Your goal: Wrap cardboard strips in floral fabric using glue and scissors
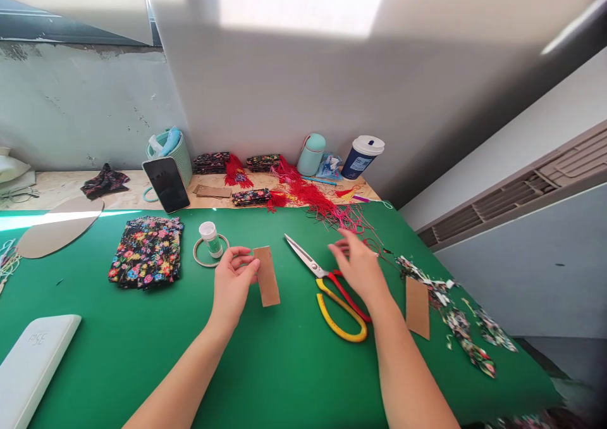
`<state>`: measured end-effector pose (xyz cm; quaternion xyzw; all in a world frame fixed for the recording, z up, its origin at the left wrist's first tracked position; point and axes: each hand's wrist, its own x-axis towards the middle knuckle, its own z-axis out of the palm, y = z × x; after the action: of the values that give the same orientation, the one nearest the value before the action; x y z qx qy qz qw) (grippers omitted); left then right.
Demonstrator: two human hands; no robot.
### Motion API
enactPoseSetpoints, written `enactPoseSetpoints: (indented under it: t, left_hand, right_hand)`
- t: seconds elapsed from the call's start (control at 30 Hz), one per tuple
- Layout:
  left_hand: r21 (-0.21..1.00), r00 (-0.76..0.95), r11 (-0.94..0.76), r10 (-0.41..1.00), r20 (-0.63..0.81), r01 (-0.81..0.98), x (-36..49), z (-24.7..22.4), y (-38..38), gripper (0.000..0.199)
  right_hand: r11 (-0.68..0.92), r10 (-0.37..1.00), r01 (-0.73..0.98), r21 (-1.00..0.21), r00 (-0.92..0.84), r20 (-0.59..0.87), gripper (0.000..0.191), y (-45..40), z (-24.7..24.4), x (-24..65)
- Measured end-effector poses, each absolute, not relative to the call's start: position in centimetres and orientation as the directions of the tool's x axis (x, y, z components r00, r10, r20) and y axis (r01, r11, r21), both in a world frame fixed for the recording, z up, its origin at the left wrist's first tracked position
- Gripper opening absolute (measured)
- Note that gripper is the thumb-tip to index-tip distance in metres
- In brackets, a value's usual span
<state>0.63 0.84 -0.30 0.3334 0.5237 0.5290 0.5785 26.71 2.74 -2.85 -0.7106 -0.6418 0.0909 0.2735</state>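
Note:
A small brown cardboard strip (267,277) is pinched by its left edge in my left hand (236,277), thumb in front and fingers partly behind it. My right hand (355,263) hovers over the table just right of the scissors blades, fingers apart and nothing visible in them. The scissors (345,309), one yellow and one red handle, lie partly open on the green mat, points toward the back left. My right forearm covers some of the red handle. Left of my left hand stands a white-capped glue stick (210,239) within a tape ring (199,261).
Folded floral fabric (146,252) lies on the left, near a white power bank (42,366). A phone (167,185) leans on a basket (183,154). Red tassel threads (308,195), a bottle (312,155) and a paper cup (363,158) line the back. Another cardboard piece (418,307) and fabric scraps (467,340) lie right.

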Motion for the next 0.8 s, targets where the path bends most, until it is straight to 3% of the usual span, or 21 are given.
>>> enactPoseSetpoints:
  t: [0.1,0.17,0.27,0.37,0.6,0.8]
  left_hand:
    - [0.913,-0.071,0.256,0.954,-0.292,-0.317,0.6,-0.2,0.8,0.045]
    - [0.914,-0.057,0.263,0.954,-0.294,-0.309,0.6,-0.2,0.8,0.043]
    - [0.948,-0.085,0.213,0.967,-0.239,-0.237,0.8,-0.3,0.8,0.034]
    - [0.978,-0.096,0.135,0.984,-0.151,-0.156,1.0,-0.4,0.7,0.025]
    - [0.999,-0.047,-0.012,0.999,0.01,-0.047,1.0,-0.2,0.2,0.013]
    - [0.998,-0.016,-0.056,0.998,0.056,-0.002,1.1,-0.1,0.1,0.012]
  right_hand:
    - [0.138,0.99,0.906,-0.401,-0.118,0.073,0.045,2.3,-2.4,24.7]
    - [0.177,0.983,0.923,-0.343,-0.183,0.014,0.048,2.0,-2.1,23.9]
    - [0.184,0.978,0.913,-0.363,-0.207,-0.026,0.032,1.7,-2.2,23.7]
    - [0.191,0.981,0.92,-0.342,-0.19,0.036,0.023,1.9,-2.8,24.0]
    - [0.112,0.975,0.965,-0.236,-0.061,0.213,0.023,3.3,-4.4,24.1]
    - [0.075,0.942,0.96,-0.27,0.02,0.334,0.026,3.4,-3.6,22.7]
